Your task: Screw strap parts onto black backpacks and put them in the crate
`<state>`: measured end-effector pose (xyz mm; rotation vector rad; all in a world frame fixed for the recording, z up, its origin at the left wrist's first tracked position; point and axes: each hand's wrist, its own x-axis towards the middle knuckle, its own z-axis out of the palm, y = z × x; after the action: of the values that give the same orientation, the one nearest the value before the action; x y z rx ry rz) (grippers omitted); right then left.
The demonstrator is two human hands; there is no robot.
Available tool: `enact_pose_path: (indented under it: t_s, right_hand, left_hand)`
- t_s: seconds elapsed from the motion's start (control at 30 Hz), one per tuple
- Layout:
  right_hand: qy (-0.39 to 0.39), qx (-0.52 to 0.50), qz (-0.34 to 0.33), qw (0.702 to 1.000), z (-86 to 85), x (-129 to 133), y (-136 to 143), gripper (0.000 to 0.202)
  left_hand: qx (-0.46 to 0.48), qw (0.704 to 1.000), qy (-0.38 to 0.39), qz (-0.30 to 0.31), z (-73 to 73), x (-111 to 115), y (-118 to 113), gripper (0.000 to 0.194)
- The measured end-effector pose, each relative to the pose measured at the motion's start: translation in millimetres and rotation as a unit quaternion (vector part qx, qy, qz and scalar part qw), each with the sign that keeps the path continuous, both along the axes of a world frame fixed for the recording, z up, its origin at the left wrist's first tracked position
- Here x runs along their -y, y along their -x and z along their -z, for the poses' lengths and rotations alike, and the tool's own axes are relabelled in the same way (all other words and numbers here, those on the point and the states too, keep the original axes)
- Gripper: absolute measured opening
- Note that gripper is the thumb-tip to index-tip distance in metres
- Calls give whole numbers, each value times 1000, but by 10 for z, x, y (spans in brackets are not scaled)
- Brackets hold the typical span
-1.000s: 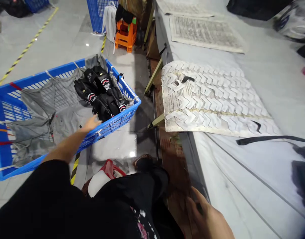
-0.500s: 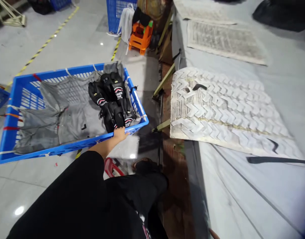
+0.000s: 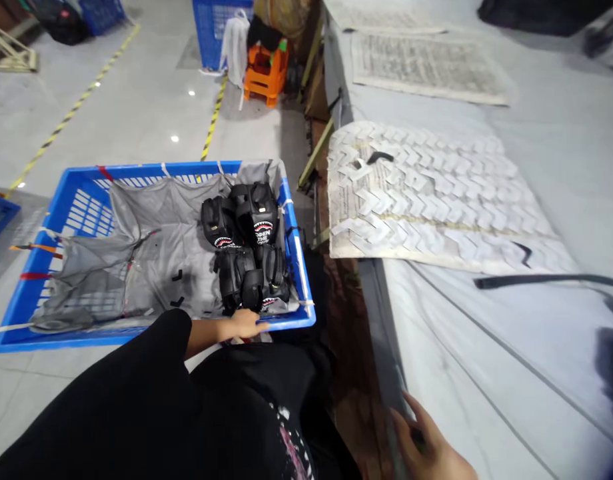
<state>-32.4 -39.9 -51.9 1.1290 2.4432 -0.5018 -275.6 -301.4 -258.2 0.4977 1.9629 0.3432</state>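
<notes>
Left grip (image 3: 246, 324) is curled over the near rim of the blue plastic crate (image 3: 301, 277), which has come closer than half a second ago, its right end swung nearer so that its once slanting long axis now runs almost straight left to right, the short right end facing the table (image 3: 461, 340) to the grip's right. Just beyond that grip, black shark-mouth backpacks (image 3: 256, 213) lie bunched. Right grip (image 3: 436, 447), then barely a fingertip, now shows beside the table's edge, thumb and finger parted, though whether it holds anything I cannot tell.
</notes>
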Motion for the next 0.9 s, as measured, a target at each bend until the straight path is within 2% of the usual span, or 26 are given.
enact_pose_path:
  t_s: [0.07, 0.13, 0.23, 0.3, 0.4, 0.5, 0.57, 0.67, 0.77, 0.83, 0.9]
  right_hand:
    - [1, 21, 31, 999, 28, 6, -20, 63]
    - [13, 44, 51, 998, 52, 20, -52, 66]
    - [17, 63, 72, 995, 38, 59, -96, 69]
    - [8, 80, 87, 993, 3, 97, -112, 71]
    - [15, 91, 97, 991, -33, 164, -136, 71]
    - [27, 96, 111, 989, -8, 224, -200, 72]
    - [20, 96, 116, 988, 26, 258, -264, 73]
    - [-11, 77, 107, 991, 45, 319, -351, 70]
    - [-22, 78, 112, 990, 15, 404, -407, 68]
    - [-18, 73, 121, 990, 10, 464, -451, 67]
    - [-12, 50, 131, 990, 47, 503, -515, 65]
  left_hand:
    - [-8, 999, 4, -43, 36, -21, 177, 48]
    - [-60, 992, 20, -113, 94, -68, 440, 49]
    - [-172, 955, 64, -233, 212, -181, 876, 53]
    - [-209, 928, 90, -294, 295, -275, 1115, 59]
    - [-215, 908, 105, -345, 380, -446, 1289, 63]
    - [-238, 905, 73, -345, 410, -662, 1255, 70]
    - [-235, 918, 27, -319, 437, -835, 1201, 73]
    - [-169, 944, -21, -283, 530, -1107, 1184, 61]
    - [-108, 957, -28, -266, 608, -1319, 1217, 48]
    - [-92, 961, -29, -258, 579, -1394, 1202, 45]
    - [-90, 962, -32, -255, 470, -1410, 1130, 43]
